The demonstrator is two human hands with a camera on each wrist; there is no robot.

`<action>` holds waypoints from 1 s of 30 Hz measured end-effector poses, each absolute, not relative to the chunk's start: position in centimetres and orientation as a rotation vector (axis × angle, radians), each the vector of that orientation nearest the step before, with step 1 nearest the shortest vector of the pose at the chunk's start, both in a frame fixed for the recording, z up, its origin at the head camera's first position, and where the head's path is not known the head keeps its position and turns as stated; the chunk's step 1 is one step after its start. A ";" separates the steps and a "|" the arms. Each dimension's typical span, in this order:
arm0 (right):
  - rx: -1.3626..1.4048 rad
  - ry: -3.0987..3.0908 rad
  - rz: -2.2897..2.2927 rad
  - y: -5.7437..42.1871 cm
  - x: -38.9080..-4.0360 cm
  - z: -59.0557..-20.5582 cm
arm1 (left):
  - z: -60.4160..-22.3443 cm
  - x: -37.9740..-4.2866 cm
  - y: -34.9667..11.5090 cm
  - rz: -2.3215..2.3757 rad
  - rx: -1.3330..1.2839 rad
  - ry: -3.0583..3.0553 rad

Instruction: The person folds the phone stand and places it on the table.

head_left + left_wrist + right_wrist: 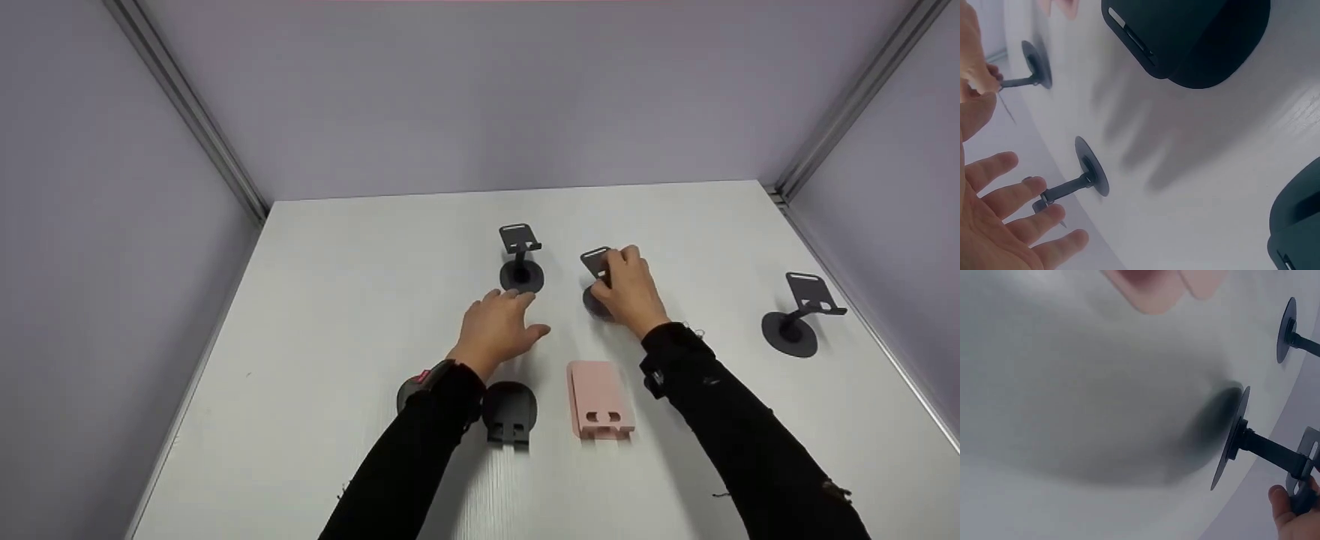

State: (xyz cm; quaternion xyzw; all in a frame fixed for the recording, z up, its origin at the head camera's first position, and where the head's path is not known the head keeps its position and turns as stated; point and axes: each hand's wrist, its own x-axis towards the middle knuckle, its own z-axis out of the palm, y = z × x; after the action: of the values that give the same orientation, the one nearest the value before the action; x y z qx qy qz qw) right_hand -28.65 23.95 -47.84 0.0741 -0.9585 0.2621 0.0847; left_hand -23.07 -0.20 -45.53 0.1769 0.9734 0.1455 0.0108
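Right hand (628, 289): fingers curled round the middle black stand (598, 264), centre of frame (base on white table (337, 315)).
Left hand (496, 326): fingers relaxed, just below another black stand (519, 259).

No readable text, label, brand or number shows on anything here.

A black stand (598, 281) with round base and tilted plate stands upright mid-table, its top apparently pinched; a matching stand (520, 260) stands just left.
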 end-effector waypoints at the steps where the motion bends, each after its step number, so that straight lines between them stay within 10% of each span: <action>1: 0.247 -2.850 0.789 23.7 -28.6 -47.7 | -45.5 -23.1 -0.2 0.473 0.540 3.036; 30: 0.716 -2.601 0.898 16.9 -25.7 -46.2 | -44.3 -25.1 0.1 1.508 0.084 2.773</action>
State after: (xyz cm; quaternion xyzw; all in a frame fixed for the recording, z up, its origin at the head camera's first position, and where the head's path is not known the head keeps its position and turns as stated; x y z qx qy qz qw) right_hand -25.75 16.85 -46.22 0.2490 -0.9046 0.3123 0.1487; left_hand -25.06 0.14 -44.35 0.0267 0.8782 0.4775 -0.0082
